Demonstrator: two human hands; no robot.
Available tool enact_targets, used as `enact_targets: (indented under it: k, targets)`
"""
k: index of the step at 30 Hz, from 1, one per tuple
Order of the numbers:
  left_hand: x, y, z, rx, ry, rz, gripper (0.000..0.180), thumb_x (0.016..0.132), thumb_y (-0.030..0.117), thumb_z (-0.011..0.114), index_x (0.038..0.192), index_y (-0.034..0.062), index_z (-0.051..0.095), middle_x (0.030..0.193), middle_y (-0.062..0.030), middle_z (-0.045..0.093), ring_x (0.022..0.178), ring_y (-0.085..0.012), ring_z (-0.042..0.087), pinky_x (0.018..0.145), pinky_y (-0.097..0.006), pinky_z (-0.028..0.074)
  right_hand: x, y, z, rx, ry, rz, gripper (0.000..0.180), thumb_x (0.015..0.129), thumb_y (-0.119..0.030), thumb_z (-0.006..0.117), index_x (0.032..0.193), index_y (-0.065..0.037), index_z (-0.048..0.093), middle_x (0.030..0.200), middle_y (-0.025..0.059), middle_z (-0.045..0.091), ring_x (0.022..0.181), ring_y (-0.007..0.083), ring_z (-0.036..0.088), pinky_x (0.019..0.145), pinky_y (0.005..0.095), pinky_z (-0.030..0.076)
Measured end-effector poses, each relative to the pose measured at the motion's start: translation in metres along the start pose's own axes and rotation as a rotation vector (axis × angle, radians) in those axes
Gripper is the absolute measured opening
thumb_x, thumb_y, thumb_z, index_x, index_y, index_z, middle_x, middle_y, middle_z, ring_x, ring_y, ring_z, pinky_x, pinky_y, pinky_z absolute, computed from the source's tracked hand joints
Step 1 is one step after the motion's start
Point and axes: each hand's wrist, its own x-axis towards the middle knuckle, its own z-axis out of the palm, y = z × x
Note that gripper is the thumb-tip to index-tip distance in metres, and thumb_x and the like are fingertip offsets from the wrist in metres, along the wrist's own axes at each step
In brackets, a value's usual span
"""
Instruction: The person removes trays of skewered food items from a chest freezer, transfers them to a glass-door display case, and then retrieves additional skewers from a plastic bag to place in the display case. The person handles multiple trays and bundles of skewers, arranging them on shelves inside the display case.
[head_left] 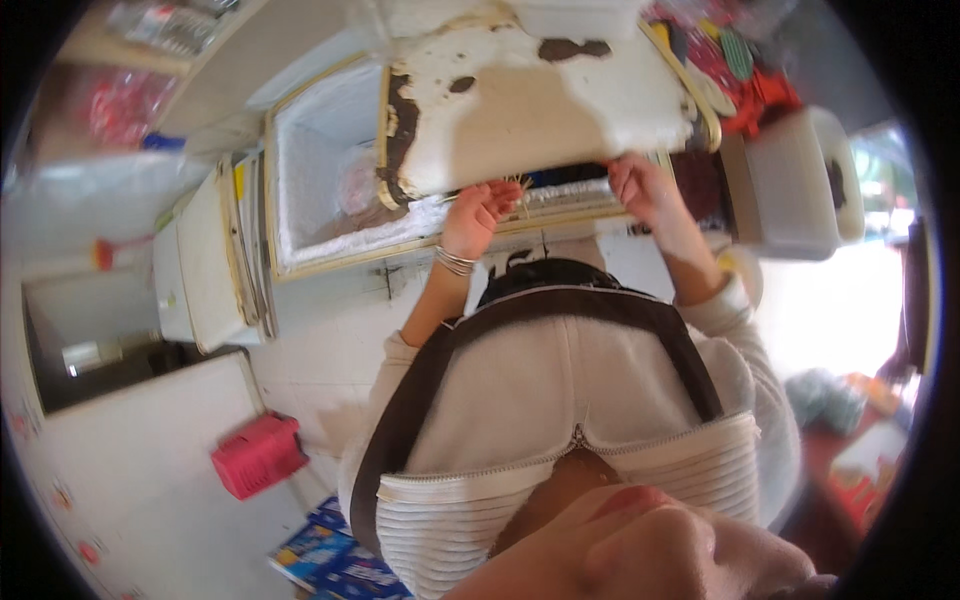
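Observation:
A chest freezer (pixel 330 262) with frosted white inner walls lies in front of me, its left part uncovered. Over its right part is a worn white freezer lid (pixel 530 110) with brown bare patches, tilted up with a dark gap under its near edge. My left hand (pixel 478 218), with bracelets at the wrist, has its fingers bent at that edge, left of the middle. Thin straw-coloured strands (pixel 516 187) stick out beside its fingertips. Farther right, my right hand (pixel 643 190) is closed on the same edge. Inside the freezer, a pale pinkish bag (pixel 362 185) is partly hidden by the lid.
A whitish plastic jug (pixel 800 185) stands right of the freezer, below red and green items (pixel 745 70). Flat panels (pixel 215 250) lean at its left. A pink basket (pixel 260 455) and blue packages (pixel 335 555) are lower left. Plastic-wrapped goods (pixel 130 105) sit upper left.

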Motion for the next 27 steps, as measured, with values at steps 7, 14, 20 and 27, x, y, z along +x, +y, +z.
enact_targets:
  k: [7, 14, 20, 27]
  targets:
    - [0.011, 0.067, -0.025, 0.275, -0.179, 0.024, 0.040, 0.085, 0.017, 0.046, 0.116, -0.0072, 0.045, 0.109, -0.0222, 0.055, 0.098, -0.0290, 0.056, 0.083, -0.034, 0.043, 0.056, -0.002, -0.001, -0.518, 0.063, -0.151, 0.024, 0.082, -0.015, 0.055, 0.102, -0.003, 0.056, 0.088, 0.0064, 0.063, 0.073, 0.0130, 0.059, 0.065, 0.0246, 0.050]
    - [0.008, 0.090, -0.005, 0.217, -0.254, -0.016, 0.041, 0.083, 0.007, 0.045, 0.121, -0.0076, 0.040, 0.113, -0.0225, 0.052, 0.102, -0.0296, 0.054, 0.086, -0.034, 0.043, 0.176, 0.098, 0.068, -1.799, -0.148, -0.579, 0.029, 0.071, -0.018, 0.065, 0.095, -0.003, 0.059, 0.088, 0.0082, 0.063, 0.075, 0.0223, 0.061, 0.064, 0.0326, 0.049]
    - [0.004, 0.078, -0.006, 0.271, -0.274, 0.008, 0.039, 0.086, 0.009, 0.042, 0.122, -0.0064, 0.040, 0.114, -0.0229, 0.052, 0.103, -0.0303, 0.053, 0.088, -0.035, 0.041, 0.201, 0.148, 0.095, -1.825, 0.000, 0.147, 0.022, 0.074, -0.019, 0.063, 0.088, -0.002, 0.061, 0.081, 0.0088, 0.062, 0.072, 0.0210, 0.060, 0.059, 0.0322, 0.048]
    - [0.000, 0.070, 0.018, 0.323, -0.285, -0.050, 0.037, 0.086, 0.009, 0.040, 0.120, -0.0052, 0.042, 0.114, -0.0211, 0.052, 0.103, -0.0290, 0.053, 0.093, -0.038, 0.037, 0.202, 0.160, 0.114, -1.773, 0.025, 0.060, 0.020, 0.075, -0.018, 0.061, 0.088, -0.003, 0.060, 0.079, 0.0080, 0.061, 0.070, 0.0203, 0.059, 0.058, 0.0317, 0.047]
